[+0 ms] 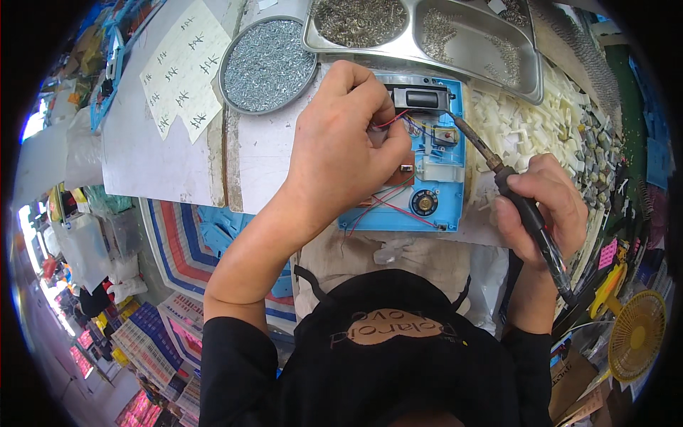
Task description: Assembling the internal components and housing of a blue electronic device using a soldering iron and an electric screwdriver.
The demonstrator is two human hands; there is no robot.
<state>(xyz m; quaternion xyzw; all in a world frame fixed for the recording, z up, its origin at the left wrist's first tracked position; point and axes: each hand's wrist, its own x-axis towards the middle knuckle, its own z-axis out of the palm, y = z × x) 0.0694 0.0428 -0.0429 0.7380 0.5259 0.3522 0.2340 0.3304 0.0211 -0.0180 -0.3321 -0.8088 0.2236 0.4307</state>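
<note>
A blue plastic case [448, 178] lies open on the white bench, with red wires, a small round speaker [424, 203] and a black block [420, 98] at its far end. My left hand [341, 149] rests on the case, fingers pinched on thin red and blue wires [393, 121]. My right hand [544, 206] grips a black-handled soldering iron [530, 213]; its tip [455, 122] points at a small part inside the case near the wires.
A round metal dish of screws [267, 64] and a metal compartment tray of small parts [441, 32] stand beyond the case. White plastic pieces [526, 124] pile at the right. A handwritten paper sheet [185, 67] lies left. A yellow fan [637, 334] stands lower right.
</note>
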